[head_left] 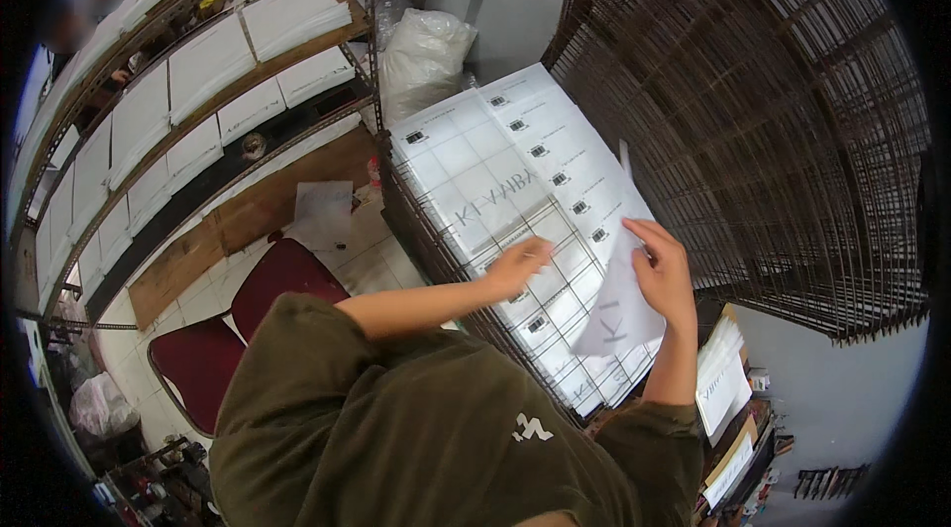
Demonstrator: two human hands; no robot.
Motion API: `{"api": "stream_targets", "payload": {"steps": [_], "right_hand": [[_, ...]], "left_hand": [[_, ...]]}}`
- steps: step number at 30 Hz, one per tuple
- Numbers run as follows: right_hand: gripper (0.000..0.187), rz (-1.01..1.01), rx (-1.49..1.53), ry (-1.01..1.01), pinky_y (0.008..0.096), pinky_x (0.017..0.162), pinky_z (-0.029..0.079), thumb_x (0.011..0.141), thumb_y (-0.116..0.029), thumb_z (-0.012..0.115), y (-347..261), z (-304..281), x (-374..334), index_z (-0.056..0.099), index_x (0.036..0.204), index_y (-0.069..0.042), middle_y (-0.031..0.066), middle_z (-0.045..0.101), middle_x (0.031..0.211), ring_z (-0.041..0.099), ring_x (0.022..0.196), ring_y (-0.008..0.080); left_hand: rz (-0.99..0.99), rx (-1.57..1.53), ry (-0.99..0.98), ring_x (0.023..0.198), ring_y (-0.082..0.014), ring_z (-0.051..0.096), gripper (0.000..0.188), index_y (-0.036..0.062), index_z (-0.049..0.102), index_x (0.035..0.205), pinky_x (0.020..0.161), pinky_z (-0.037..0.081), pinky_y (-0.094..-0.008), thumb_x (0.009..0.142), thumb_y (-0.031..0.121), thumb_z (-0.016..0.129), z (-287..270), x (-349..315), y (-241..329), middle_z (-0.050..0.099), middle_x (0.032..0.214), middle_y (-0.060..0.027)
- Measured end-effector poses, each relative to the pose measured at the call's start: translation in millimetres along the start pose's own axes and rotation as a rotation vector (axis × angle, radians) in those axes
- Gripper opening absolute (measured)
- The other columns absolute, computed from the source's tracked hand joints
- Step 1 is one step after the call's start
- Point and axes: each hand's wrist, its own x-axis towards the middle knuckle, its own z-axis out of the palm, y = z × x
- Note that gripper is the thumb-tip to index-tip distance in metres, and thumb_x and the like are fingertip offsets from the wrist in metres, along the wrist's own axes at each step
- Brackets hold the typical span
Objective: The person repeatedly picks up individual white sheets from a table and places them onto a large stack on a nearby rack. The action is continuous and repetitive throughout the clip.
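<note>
My right hand (664,274) is closed on the edge of a loose white paper sheet (616,307), which bends and hangs toward me with dark marker writing on it. Just left of it, my left hand (517,267) hovers over a wire rack (478,267); its fingers are smeared by motion, so whether they grip anything is unclear. Thin metal bars of this rack cross over printed white sheets (446,156). These sheets carry small dark printed blocks and large handwritten letters.
Tall stacked wire racks (743,121) lean at the right. Metal shelving (198,126) with paper stacks fills the left. A dark red chair (282,284) stands beside me, near a sheet on the floor (324,213). A filled white sack (426,56) sits behind the rack.
</note>
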Motion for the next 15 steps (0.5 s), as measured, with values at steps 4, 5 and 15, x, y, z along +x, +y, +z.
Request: {"api": "stream_targets", "payload": {"steps": [4,5,15], "right_hand": [[0.050,-0.155,0.058,-0.192,0.0233,0.068,0.045,0.068,0.007,0.043,-34,21,63,0.053,0.117,-0.001,0.0162,0.054,0.115,0.056,0.094,0.0234],[0.051,-0.185,0.055,-0.205,0.0236,0.068,0.045,0.068,0.006,0.043,-34,23,73,0.053,0.118,-0.002,0.0163,0.054,0.116,0.056,0.096,0.0239],[0.060,0.271,0.624,0.516,0.0148,0.058,0.040,0.066,0.015,0.042,97,74,76,0.046,0.124,0.002,0.0087,0.050,0.122,0.052,0.074,0.0042]], "left_hand": [[-0.067,0.540,0.286,0.084,-0.0191,0.058,0.040,0.0011,0.056,0.102,0.075,0.046,-0.0325,0.086,0.038,0.053,-154,-69,-52,0.062,0.091,-0.0109],[-0.159,0.631,0.372,0.086,-0.0245,0.061,0.042,0.0013,0.058,0.100,0.076,0.046,-0.0350,0.084,0.040,0.056,-173,-100,-34,0.063,0.092,-0.0143],[-1.104,0.834,0.606,0.097,-0.0326,0.058,0.049,0.0027,0.058,0.101,0.082,0.046,-0.0409,0.073,0.042,0.065,-336,-337,-190,0.063,0.097,-0.0172]]}}
